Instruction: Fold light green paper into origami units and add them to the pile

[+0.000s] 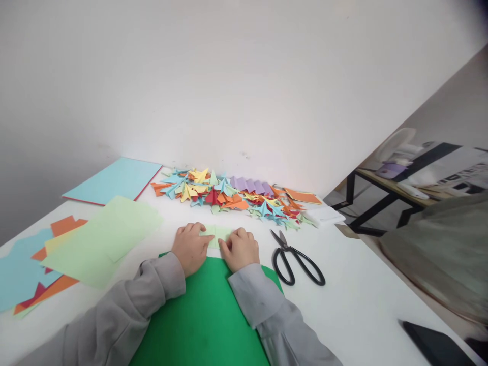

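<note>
A small light green piece of paper (218,231) with a vertical crease near its middle lies flat on the table, just beyond a large green sheet (206,315). My left hand (190,249) is closed at its left side, fingers curled and a fingertip on the paper near the crease. On the other side, my right hand (241,249) presses the paper with thumb and bent fingers together. Both hands hide the paper's ends. Black-handled scissors (284,248) lie to the right of my right hand, blades parted.
Many small folded paper planes (211,195) in mixed colours line the wall, beside a purple pleated paper (251,186). Light green sheets (110,239) and coloured scraps (23,259) lie left. A blue sheet (114,178) is behind them. A dark flat object (434,343) sits front right.
</note>
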`<state>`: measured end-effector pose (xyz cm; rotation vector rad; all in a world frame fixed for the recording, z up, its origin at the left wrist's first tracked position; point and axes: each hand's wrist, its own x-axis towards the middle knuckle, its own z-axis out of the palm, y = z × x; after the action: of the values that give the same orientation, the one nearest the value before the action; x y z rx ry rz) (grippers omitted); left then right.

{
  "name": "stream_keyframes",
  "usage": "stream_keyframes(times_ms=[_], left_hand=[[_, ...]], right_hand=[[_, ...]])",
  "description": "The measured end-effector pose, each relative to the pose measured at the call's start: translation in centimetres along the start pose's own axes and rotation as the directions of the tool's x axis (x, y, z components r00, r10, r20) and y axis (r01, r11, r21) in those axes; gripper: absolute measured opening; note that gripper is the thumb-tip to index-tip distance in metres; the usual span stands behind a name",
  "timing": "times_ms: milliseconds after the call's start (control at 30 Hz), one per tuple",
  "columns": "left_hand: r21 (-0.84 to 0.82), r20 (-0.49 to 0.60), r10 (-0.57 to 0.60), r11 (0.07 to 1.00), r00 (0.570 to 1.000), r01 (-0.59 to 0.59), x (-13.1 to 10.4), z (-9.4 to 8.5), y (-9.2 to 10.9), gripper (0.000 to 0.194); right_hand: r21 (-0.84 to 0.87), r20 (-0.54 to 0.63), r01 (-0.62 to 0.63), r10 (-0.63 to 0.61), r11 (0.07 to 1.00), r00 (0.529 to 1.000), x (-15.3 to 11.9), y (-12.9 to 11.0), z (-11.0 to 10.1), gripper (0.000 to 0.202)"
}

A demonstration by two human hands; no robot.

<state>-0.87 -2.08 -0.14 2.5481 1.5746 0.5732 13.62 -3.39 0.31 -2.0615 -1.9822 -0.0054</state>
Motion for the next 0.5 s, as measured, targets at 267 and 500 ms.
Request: stream_keyframes(times_ms=[267, 500], left_hand=[[0.009, 0.021, -0.007, 1.000, 1.000, 0.007, 0.1, -0.3, 0.2, 0.029], [0.027, 0.014, 0.020, 0.999, 1.000, -0.021, 0.0, -0.3, 0.2, 0.029]], right_hand=[[-0.010, -0.048, 0.039, -0.039, 0.999, 0.998, 0.1, 0.7, 1.0, 0.029], [-0.023, -0.039, 0.018, -0.019, 1.000, 0.999, 0.1, 0.3, 0.7, 0.025]])
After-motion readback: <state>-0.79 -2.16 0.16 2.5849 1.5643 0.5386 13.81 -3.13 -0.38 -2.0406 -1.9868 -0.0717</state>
